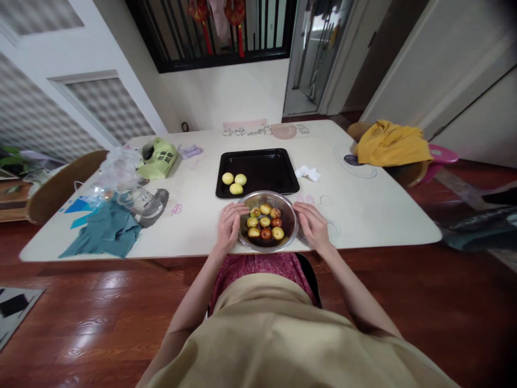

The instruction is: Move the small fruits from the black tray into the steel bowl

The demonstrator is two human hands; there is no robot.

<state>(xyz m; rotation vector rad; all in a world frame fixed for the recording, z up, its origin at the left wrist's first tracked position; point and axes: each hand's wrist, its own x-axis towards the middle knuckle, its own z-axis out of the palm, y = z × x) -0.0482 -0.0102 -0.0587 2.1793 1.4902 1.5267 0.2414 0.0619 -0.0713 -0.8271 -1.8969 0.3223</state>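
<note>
Clerk: What lay nearest the grip?

Inspector: A khaki shirt (278, 328) was noted on the near side of both hands, with a dark pink garment (262, 264) just ahead of it.

Clerk: And the grip itself?

Inspector: The left hand (229, 225) and the right hand (313, 225) stood at opposite sides of a metal bowl (266, 249), fingers loosely bent and set against its rim. Neither hand was closed around it. How firmly they pressed could not be determined.

Clerk: Where was the bowl, and what did it contain?

Inspector: It sat between the two hands, at the near edge of a white table (383, 215). Nine round pieces (265, 221) were counted inside, some yellow, some reddish brown.

Clerk: What was recorded to the sides?

Inspector: A teal cloth (107, 229) lay well to the left of the left hand, with a green bag (165, 164) farther off on that side.

Clerk: Beyond the grip?

Inspector: A black tray (266, 167) lay just past the bowl, three yellow balls (236, 188) on its left part. A crumpled white tissue (309, 173) was found right of the tray, beyond the right hand. Farther off to the right was a mustard cloth (391, 144). Farthest ahead hung red ornaments (197, 9).
</note>
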